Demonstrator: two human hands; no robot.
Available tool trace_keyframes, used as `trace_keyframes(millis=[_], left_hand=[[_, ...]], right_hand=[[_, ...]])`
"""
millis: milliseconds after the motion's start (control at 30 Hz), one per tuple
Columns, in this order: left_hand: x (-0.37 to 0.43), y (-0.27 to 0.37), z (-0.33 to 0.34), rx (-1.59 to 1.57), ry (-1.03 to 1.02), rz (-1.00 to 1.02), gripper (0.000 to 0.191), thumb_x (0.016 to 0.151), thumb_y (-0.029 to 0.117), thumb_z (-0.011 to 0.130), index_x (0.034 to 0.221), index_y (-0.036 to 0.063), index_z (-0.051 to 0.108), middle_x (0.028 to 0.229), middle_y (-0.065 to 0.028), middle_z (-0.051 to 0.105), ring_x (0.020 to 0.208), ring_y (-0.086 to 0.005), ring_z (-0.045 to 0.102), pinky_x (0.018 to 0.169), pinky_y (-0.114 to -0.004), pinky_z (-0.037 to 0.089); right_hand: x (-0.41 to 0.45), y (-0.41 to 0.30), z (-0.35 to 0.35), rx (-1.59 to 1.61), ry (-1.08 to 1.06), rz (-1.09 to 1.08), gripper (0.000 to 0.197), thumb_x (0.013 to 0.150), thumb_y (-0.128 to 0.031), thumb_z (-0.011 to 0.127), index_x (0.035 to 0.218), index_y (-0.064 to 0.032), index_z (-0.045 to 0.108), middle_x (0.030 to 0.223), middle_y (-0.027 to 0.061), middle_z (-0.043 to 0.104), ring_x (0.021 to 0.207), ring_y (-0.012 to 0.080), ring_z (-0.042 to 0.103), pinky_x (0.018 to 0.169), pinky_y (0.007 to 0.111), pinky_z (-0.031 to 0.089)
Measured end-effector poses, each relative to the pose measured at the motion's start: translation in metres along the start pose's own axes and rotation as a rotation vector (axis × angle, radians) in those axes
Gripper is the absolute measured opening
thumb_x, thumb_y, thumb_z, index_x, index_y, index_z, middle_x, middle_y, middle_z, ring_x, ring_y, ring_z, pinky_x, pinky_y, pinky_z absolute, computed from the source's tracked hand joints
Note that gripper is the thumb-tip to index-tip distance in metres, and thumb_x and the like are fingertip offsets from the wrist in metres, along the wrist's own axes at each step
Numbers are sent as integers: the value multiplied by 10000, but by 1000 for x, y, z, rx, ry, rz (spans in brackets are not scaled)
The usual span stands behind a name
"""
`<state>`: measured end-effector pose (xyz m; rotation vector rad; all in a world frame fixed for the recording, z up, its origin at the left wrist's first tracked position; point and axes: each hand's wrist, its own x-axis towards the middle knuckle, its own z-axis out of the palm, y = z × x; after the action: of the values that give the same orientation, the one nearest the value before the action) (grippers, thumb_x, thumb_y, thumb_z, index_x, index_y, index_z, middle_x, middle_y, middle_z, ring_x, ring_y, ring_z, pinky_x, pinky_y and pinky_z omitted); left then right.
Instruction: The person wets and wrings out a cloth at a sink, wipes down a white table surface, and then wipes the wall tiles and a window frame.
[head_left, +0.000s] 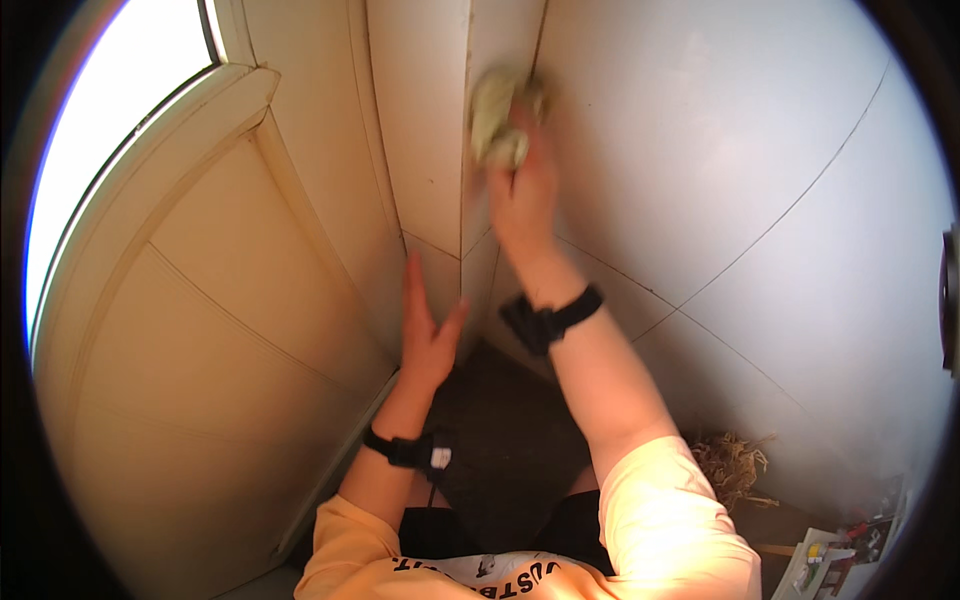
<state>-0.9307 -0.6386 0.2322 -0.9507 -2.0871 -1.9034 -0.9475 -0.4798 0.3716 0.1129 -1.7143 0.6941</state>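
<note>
A crumpled pale green cloth (495, 120) is in my right hand (525, 172), pressed against the narrow white wall face beside the inner corner. Both the cloth and that hand are blurred. Lower and to the left, my left hand (431, 334) has its thumb and fingers apart and holds nothing. It rests on or close to the edge of the boxed white wall column (427, 150); whether it touches is hard to tell. Each wrist wears a black strap with a small device.
A cream panelled door (202, 300) with a bright window pane stands at the left. White tiled wall (712, 150) fills the right side. On the dark floor (502, 427) at the lower right lie a dry fibrous bundle (727, 465) and a white container (806, 562) with small items.
</note>
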Motion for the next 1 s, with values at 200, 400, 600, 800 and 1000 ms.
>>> trace_keyframes(millis=[200, 400, 600, 800, 1000], left_hand=[[43, 88, -16, 540, 37, 87, 735, 854, 143, 648, 1454, -4, 250, 1471, -277, 301, 1306, -399, 403, 1024, -398, 395], [44, 70, -15, 824, 140, 260, 737, 807, 148, 702, 1397, -59, 312, 1363, -320, 415, 895, -423, 634, 701, -406, 545], [35, 78, -9, 877, 119, 197, 658, 815, 120, 681, 1365, -59, 367, 1331, -315, 454, 892, -411, 636, 701, -403, 545], [36, 76, -4, 900, 147, 270, 629, 845, 156, 648, 1367, -58, 372, 1315, -307, 476, 853, -403, 644, 666, -410, 543], [36, 87, -6, 856, 134, 201, 632, 859, 159, 654, 1387, -33, 365, 1310, -290, 489, 946, -431, 625, 684, -424, 540]], right_hand=[[-56, -22, -9, 153, -13, 104, 449, 767, 18, 623, 1206, -26, 540, 1229, 237, 539, 1096, 416, 557, 888, 426, 484], [90, -64, 0, 197, 131, -257, 430, 754, 52, 600, 1166, -64, 569, 1177, 230, 566, 1036, 422, 569, 844, 422, 494], [-41, -46, -19, 154, -11, 11, 385, 774, 20, 602, 1148, -65, 568, 1150, 257, 557, 1019, 417, 570, 823, 418, 500], [24, -36, -23, 198, -31, -45, 439, 775, -2, 621, 1199, -74, 534, 1254, 246, 503, 1033, 420, 564, 827, 411, 502], [-11, -34, -21, 74, -20, -105, 446, 790, -98, 656, 1209, -45, 512, 1200, 219, 535, 1007, 400, 552, 837, 418, 477]])
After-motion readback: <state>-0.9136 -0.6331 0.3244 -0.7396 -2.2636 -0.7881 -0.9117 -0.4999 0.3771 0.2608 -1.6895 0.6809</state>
